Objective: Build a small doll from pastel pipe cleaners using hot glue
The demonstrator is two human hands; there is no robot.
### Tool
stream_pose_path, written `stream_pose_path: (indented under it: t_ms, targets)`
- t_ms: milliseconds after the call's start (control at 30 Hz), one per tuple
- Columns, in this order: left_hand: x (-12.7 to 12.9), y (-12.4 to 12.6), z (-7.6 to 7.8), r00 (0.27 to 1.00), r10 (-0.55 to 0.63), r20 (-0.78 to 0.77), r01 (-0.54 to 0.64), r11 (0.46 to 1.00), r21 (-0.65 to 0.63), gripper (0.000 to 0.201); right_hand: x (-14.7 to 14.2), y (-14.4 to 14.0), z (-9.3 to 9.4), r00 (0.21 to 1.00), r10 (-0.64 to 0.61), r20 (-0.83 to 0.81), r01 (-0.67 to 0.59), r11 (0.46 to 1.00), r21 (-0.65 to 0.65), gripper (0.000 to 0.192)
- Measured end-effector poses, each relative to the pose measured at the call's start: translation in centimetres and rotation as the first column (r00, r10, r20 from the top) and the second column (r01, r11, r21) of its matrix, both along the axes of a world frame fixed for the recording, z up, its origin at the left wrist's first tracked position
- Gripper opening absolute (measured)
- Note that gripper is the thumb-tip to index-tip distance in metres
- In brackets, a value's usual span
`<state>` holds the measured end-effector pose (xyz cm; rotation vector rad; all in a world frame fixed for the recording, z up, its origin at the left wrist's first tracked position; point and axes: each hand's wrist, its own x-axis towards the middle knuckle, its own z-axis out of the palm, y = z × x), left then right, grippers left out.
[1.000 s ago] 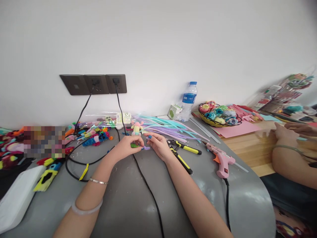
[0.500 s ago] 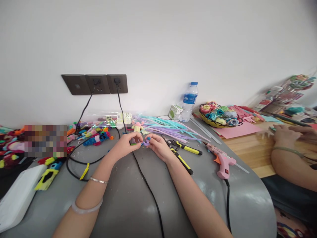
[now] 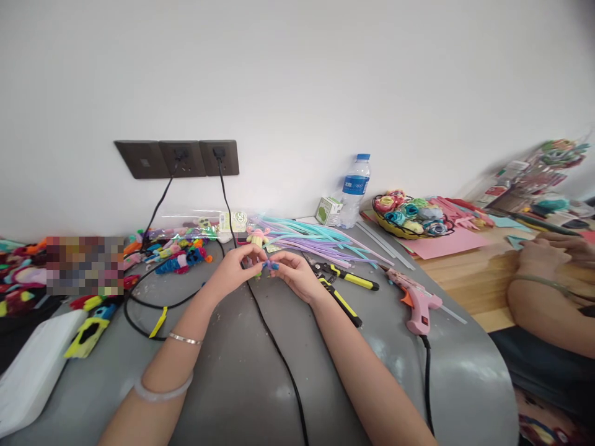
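Note:
Between my two hands is a small purple piece of pipe cleaner (image 3: 269, 264), mostly covered by the fingertips. My left hand (image 3: 237, 270) pinches it from the left, thumb and index finger together. From the right, my right hand (image 3: 294, 274) pinches the same piece, and the fingertips of both hands nearly meet. Just behind them stands a small yellow and pink doll figure (image 3: 257, 237). A bundle of purple and turquoise pipe cleaners (image 3: 320, 238) lies beyond my right hand. Beside that hand rest black and yellow pliers (image 3: 341, 300).
A pink glue gun (image 3: 421, 306) lies to the right, its cord running off the table. Black cables (image 3: 274, 347) cross the grey table. A water bottle (image 3: 356, 192) and a flower basket (image 3: 409, 217) stand behind. Another person's hands (image 3: 543, 254) work at the far right.
My hands have drawn closer together, and the purple piece is now more hidden between the fingertips. At the far right, the other person's hands have shifted slightly.

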<state>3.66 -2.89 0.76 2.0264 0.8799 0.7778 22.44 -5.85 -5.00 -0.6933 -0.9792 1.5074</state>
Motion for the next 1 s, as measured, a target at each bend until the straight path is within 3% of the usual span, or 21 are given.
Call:
stream_pose_path:
  t_ms: [200,367,467,700,1000]
  targets:
    - [1.3,-0.5,-0.5,0.996,0.078,0.051,-0.080,0.996,0.046,0.017,0.0,0.3,-0.2,0.996,-0.085,-0.026,0.084,0.996,-0.019,0.027]
    - [1.7,-0.3,-1.1,0.979,0.130,0.158,-0.128,0.991,-0.026,0.015,0.2,0.3,-0.3,0.996,-0.082,-0.028,0.082,0.997,-0.015,0.028]
    - [1.5,-0.2,-1.1,0.972,0.157,0.175,-0.159,0.987,-0.006,0.014,0.2,0.2,-0.2,0.997,-0.071,-0.034,0.071,0.997,-0.023,0.031]
    - [1.4,-0.3,-0.9,0.980,0.138,0.142,-0.148,0.987,0.061,0.015,0.2,0.1,0.1,0.997,-0.067,-0.043,0.065,0.997,-0.034,0.028]
    - [1.4,-0.2,-1.0,0.966,0.164,0.202,-0.166,0.986,-0.007,0.017,0.3,0.1,0.0,0.998,-0.019,-0.056,0.020,1.000,0.009,0.035]
